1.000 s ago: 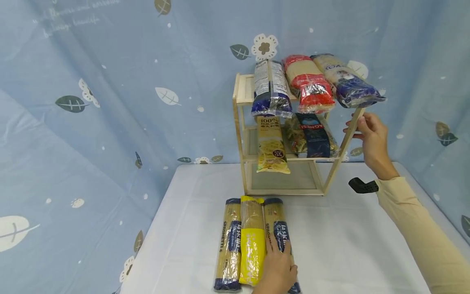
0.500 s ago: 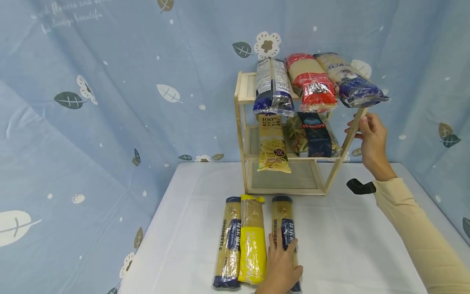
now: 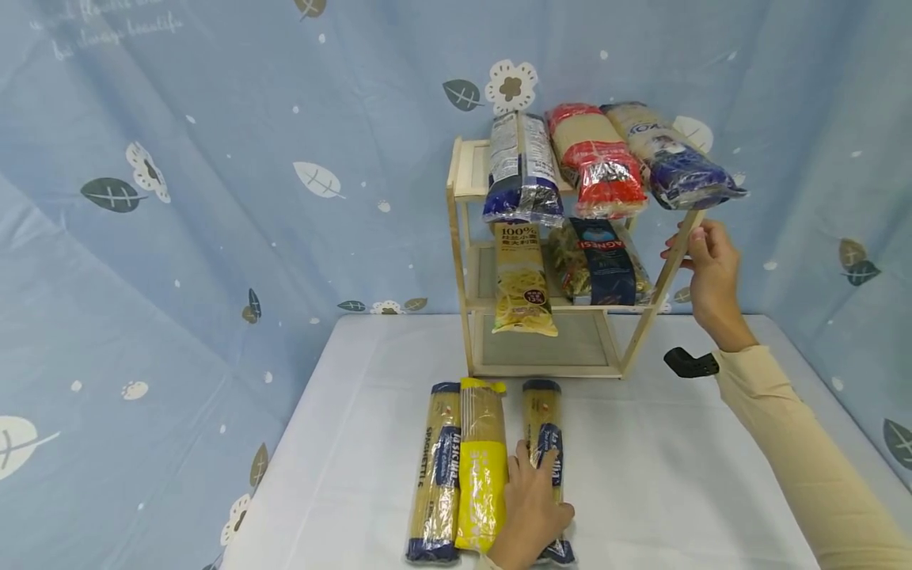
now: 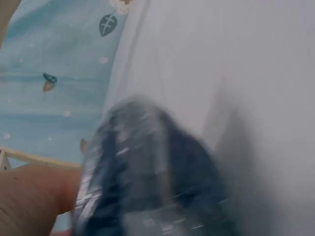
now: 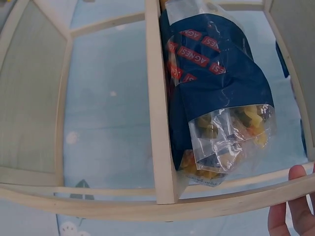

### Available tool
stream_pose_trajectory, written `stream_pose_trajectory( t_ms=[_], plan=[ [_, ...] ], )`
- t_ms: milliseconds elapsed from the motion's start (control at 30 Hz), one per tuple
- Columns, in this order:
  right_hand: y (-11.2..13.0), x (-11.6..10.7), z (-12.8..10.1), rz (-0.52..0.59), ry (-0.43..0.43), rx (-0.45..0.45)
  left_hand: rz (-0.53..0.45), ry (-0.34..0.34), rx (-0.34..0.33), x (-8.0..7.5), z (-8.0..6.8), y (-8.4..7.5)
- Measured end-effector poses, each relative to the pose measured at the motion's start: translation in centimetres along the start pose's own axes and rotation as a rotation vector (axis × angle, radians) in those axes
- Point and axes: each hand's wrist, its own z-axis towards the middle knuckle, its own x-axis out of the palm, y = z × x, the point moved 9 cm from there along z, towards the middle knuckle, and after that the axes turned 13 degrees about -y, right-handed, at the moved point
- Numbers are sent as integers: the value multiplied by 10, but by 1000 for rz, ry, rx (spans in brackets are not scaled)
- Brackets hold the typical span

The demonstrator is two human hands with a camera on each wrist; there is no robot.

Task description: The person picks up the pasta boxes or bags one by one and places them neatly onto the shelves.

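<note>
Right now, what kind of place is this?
It looks like a little set-up corner, though I can't be sure: patterned blue cloth hangs behind a white-covered table, and a small wooden rack there holds packaged pasta.

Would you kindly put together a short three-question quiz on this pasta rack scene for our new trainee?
1. Count: In the head view, how many bags lie on the top shelf of the wooden rack?

2. Which hand grips an upright of the rack?

3. Choose one. The yellow pack lies:
A. on the top shelf
B. between the two spaghetti packs
C. on the middle shelf

Key:
1. Three.
2. The right hand; the left hand holds a spaghetti pack.
3. B.
</note>
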Motion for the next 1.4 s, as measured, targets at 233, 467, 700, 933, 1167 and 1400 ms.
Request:
stream_pose_trajectory(
  t_ms=[233,467,700,933,1167,1400],
  plan=[
    [-1,0,0,12,13,-26,-273,-74,-91,-2,-7,5],
    [-2,1,2,-31,19,-54,-430,-96,-144,-5,-7,2],
    [-3,0,3,-19,23,-62,-477,-120,-109,-13,-2,-11],
    [4,4,1,16,54,-51,-461,-201,-43,-25,16,-27],
    [9,4,0,-47,105,-48,-478,-228,-8,-27,42,-47],
    [-1,1,3,8,124,-14,-476,-253,10,-24,72,-63]
  ],
)
